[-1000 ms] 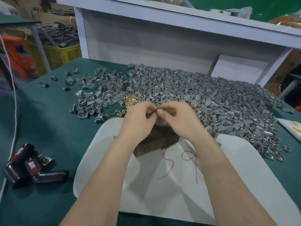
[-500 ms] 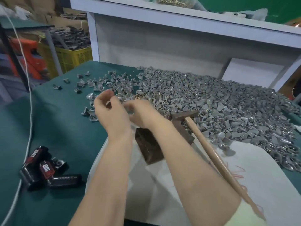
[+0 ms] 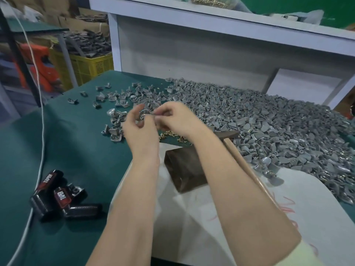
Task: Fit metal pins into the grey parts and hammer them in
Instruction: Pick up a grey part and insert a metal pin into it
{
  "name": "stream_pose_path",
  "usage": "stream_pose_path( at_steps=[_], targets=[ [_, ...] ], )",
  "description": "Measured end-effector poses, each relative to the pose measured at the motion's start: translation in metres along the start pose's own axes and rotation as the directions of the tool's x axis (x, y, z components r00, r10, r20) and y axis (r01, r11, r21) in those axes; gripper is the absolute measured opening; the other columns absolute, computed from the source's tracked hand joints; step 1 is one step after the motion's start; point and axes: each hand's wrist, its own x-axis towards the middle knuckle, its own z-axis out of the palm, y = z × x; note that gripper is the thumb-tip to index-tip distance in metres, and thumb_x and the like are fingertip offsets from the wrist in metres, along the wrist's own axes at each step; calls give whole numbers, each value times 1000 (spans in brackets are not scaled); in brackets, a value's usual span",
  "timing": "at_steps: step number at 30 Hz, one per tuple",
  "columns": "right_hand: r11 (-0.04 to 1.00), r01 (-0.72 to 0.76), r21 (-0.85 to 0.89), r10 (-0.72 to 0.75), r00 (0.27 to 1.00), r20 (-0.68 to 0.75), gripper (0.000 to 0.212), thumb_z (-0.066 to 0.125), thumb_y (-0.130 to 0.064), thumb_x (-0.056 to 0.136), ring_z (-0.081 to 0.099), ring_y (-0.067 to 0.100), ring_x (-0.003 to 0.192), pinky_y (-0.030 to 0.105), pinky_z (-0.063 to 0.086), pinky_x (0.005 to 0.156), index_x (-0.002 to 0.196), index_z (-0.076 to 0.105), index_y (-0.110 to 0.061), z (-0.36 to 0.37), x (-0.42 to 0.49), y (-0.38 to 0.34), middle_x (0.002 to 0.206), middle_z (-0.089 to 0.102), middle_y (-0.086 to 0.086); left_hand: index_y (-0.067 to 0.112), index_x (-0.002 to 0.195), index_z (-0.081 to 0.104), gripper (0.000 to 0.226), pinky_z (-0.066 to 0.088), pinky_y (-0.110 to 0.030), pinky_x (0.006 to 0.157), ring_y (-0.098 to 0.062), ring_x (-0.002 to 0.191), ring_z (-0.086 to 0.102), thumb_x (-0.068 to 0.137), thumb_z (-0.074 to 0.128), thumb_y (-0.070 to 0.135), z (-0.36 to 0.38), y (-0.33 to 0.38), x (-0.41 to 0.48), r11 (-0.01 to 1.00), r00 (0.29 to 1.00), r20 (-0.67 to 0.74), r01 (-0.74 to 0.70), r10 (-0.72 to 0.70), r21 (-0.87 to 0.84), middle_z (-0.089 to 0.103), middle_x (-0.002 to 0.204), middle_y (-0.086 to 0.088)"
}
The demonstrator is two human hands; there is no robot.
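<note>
My left hand [image 3: 139, 123] and my right hand [image 3: 178, 120] meet above the green table near the small heap of gold metal pins [image 3: 171, 134]. Between their fingertips they pinch one small grey part [image 3: 151, 114]; whether a pin is in it is too small to tell. A huge pile of grey parts [image 3: 269, 123] covers the table's right side. The hammer [image 3: 229, 134] lies with its head on the dark metal block [image 3: 184, 169], its wooden handle [image 3: 249, 171] running toward me under my right forearm.
A white board [image 3: 297, 217] lies under the block. Loose grey parts [image 3: 115, 96] are scattered at the left. Black tape dispensers [image 3: 63, 198] sit at the near left beside a white cable [image 3: 40, 112]. A grey shelf [image 3: 211, 45] backs the table; a yellow crate [image 3: 86, 66] stands behind.
Both hands moved left and away from above the block to the pin heap, uncovering the hammer. My head has also turned left.
</note>
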Motion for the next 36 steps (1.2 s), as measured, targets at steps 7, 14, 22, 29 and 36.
stream_pose_path(
  at_steps=[7, 14, 22, 29, 36],
  targets=[
    [883, -48, 467, 99, 991, -85, 19, 63, -13, 89, 62, 14, 60, 29, 57, 68, 102, 58, -1, -17, -8, -3, 76, 65, 6, 24, 88, 64, 16, 51, -22, 85, -13, 93, 65, 90, 60, 9, 2, 4, -7, 998, 996, 83, -37, 33, 50, 69, 97, -2],
    [752, -189, -632, 215, 976, -36, 7, 57, -7, 85, 58, 27, 83, 30, 49, 74, 83, 63, -10, 29, 18, 22, 84, 61, 6, 21, 84, 56, 12, 48, -27, 78, -15, 83, 58, 94, 56, 15, -4, 4, 1, 987, 988, -150, 2, -27, -163, 65, 96, -6],
    [684, -82, -725, 124, 992, 5, 12, 49, -3, 87, 48, 26, 74, 29, 38, 65, 77, 49, -10, 39, 26, 21, 79, 49, 7, 19, 85, 56, 8, 48, -29, 82, -14, 86, 58, 93, 57, 16, -1, 6, -5, 986, 989, -145, 10, -34, -168, 64, 97, -6],
    [718, -143, -682, 127, 989, -74, 8, 52, -2, 88, 57, 26, 88, 29, 44, 71, 84, 58, -6, 22, 26, 20, 93, 59, 11, 22, 85, 59, 8, 47, -19, 74, -3, 79, 59, 91, 60, 17, 1, 6, -9, 997, 999, -30, -42, 40, -68, 64, 87, 4],
    [967, -186, -172, 116, 930, -350, 11, 52, -12, 95, 59, 11, 76, 26, 50, 70, 90, 61, -16, -57, -34, 27, 87, 62, -2, 28, 79, 63, 13, 48, -17, 74, -3, 75, 61, 88, 66, 19, 10, 2, -21, 934, 873, 469, -269, 133, 236, 67, 80, 12]
  ],
)
